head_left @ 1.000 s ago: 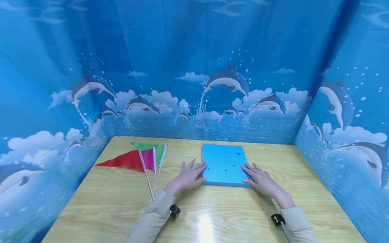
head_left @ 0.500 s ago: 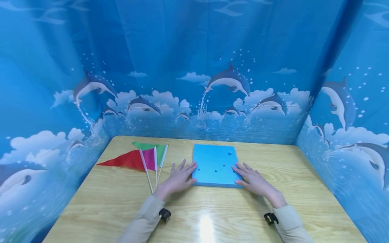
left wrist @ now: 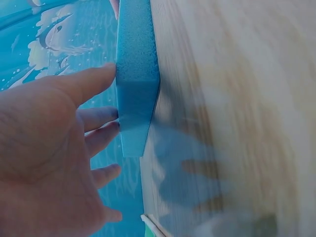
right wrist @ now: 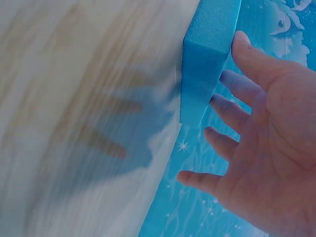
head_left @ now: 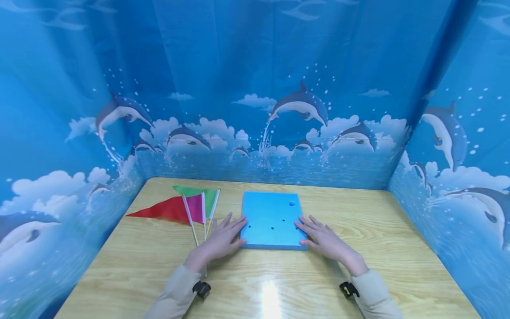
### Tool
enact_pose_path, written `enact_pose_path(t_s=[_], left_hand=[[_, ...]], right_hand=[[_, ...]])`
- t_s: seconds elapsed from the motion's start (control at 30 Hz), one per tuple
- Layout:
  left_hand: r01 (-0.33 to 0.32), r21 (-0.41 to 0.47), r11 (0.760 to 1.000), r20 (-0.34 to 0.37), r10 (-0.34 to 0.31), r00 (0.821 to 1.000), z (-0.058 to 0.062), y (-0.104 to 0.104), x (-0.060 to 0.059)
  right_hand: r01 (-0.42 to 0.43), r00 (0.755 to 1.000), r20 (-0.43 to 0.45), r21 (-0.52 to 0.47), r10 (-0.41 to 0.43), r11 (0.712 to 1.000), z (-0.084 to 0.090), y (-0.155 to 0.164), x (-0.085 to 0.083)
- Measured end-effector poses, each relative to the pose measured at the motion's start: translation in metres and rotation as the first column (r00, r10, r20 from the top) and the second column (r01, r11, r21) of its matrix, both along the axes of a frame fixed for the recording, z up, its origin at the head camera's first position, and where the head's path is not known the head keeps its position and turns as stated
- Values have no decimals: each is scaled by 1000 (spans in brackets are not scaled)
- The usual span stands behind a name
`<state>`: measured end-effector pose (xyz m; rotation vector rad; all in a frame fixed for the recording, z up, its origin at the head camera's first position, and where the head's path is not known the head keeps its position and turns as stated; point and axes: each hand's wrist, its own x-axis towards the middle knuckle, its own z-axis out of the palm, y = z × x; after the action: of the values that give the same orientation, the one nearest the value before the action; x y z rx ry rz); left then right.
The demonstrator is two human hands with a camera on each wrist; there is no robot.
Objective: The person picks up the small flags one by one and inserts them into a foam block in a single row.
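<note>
A blue foam block [head_left: 264, 208], flat and nearly square with several small holes in its top, lies on the table between both hands. At its left edge, the left hand [head_left: 221, 239] touches the block with spread, nearly straight fingers. The right hand [head_left: 328, 241] does the same at the right edge, its fingertips over the top near a hole. In the left wrist view the block's side [left wrist: 138, 98] shows beside the thumb and fingers. The right wrist view shows the thumb at the edge of the foam [right wrist: 202, 64].
Left of the block lie a red pennant [head_left: 167, 210], a magenta flag [head_left: 196, 208] and a green flag [head_left: 211, 204] on thin sticks; the left forearm partly covers the sticks. The wooden table [head_left: 370, 221] backs onto a dolphin-print curtain [head_left: 223, 88] on three sides.
The foam block has slid left across the table, and slightly toward the person, with both hands at its sides. The left wrist now lies over the flag sticks. The flags have not moved.
</note>
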<state>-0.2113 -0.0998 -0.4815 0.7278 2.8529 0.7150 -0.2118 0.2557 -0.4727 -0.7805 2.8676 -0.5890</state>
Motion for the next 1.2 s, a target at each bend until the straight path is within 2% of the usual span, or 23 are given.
enact_pose_path(t_s=[0.23, 0.47, 0.6, 0.7, 0.8, 0.9, 0.97, 1.03, 1.13, 1.2], left_hand=[[-1, 5, 1000, 6, 1, 1000, 1, -9, 6], [-9, -4, 1000, -7, 9, 1000, 0, -11, 7], [-8, 2, 1000, -18, 8, 1000, 0, -11, 6], [-39, 42, 998, -45, 41, 998, 3, -12, 4], [-117, 106, 987, -85, 126, 988, 10, -19, 1], [-244, 191, 951, -104, 267, 958, 19, -32, -2], [-341, 255, 905, -90, 373, 923, 25, -43, -4], [-433, 313, 845, -52, 471, 881, 28, -54, -5], [-529, 356, 770, 7, 564, 826, 29, -70, -3], [-568, 351, 744, 50, 591, 805, 27, -79, -1]], right_hand=[[-3, 1000, -14, 38, 4, 999, 0, -8, 4], [-4, 995, -100, 78, 12, 997, -3, -10, 6], [4, 996, -88, 90, 3, 996, -3, -9, 7], [5, 997, -74, 86, 1, 996, -2, -9, 7], [4, 998, -70, 83, 1, 997, -1, -10, 7], [5, 998, -70, 84, 1, 996, -1, -10, 6], [4, 998, -69, 83, 2, 997, -1, -10, 6], [4, 998, -69, 82, 2, 997, -1, -10, 6], [5, 998, -65, 80, 1, 997, -1, -10, 5], [6, 998, -64, 79, -1, 997, -1, -10, 6]])
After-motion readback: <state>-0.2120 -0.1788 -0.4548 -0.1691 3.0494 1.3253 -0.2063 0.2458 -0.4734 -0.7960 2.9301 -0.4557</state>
